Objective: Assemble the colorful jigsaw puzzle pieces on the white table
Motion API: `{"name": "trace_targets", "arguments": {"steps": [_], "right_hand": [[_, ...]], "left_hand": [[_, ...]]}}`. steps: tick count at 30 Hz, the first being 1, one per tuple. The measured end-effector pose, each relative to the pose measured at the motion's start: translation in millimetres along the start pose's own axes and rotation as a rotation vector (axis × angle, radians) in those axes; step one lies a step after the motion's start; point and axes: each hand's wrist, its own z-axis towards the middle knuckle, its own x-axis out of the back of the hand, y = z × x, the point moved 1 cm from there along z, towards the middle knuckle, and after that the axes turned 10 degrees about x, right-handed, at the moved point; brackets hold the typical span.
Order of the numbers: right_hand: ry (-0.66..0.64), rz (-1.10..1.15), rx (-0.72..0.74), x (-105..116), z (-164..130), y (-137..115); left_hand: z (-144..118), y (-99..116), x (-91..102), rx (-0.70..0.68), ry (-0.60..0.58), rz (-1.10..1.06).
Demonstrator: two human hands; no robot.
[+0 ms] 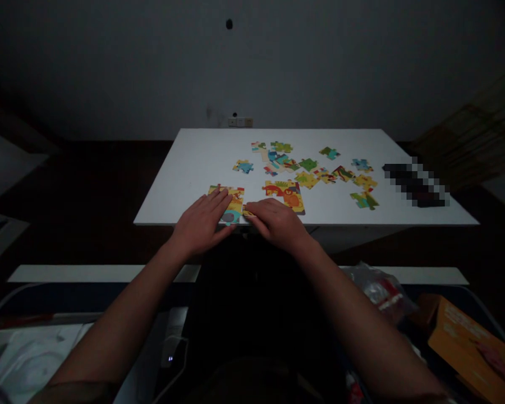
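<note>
My left hand (201, 223) lies with fingers stretched out over a joined block of jigsaw pieces (235, 196) at the table's near edge. Just right of that block, my right hand (276, 223) has its fingers closed on a yellow jigsaw piece (248, 212), mostly hidden by the fingertips. The piece is beside the block's right side; whether the two interlock I cannot tell. Beyond my right hand sits a second joined section (293, 196), red and yellow with an animal picture, partly covered by the hand.
Several loose jigsaw pieces (308, 164) are scattered over the white table (185, 168), some overlapping. A blurred dark object (416, 182) rests at its right end. Below right are a clear plastic bag (379, 289) and an orange box (473, 342).
</note>
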Motion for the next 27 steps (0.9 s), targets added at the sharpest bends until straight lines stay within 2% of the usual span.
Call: {"name": "trace_targets", "arguments": {"steps": [2, 7, 9, 11, 15, 17, 23, 27], "right_hand": [[0.104, -0.042, -0.049, 1, -2, 3], [0.637, -0.211, -0.267, 17, -14, 21], [0.757, -0.203, -0.258, 21, -20, 26], [0.747, -0.175, -0.197, 19, -25, 26], [0.506, -0.15, -0.158, 3, -33, 19], [0.44, -0.162, -0.15, -3, -35, 15], [0.435, -0.156, -0.235, -4, -36, 10], [0.431, -0.149, -0.212, -1, -34, 13]], "left_hand": [[-3, -3, -1.6, 0.002, -0.002, -0.011], [-3, -1, -1.5, 0.01, 0.014, -0.026], [-1, 2, -2.2, 0.04, 0.008, -0.014], [3, 6, -3.8, 0.074, 0.007, -0.004], [7, 15, -7.7, 0.118, 0.042, -0.009], [8, 19, -9.2, 0.131, 0.062, -0.011], [10, 29, -10.9, 0.157, 0.081, -0.02], [14, 34, -11.6, 0.16, 0.063, -0.029]]}}
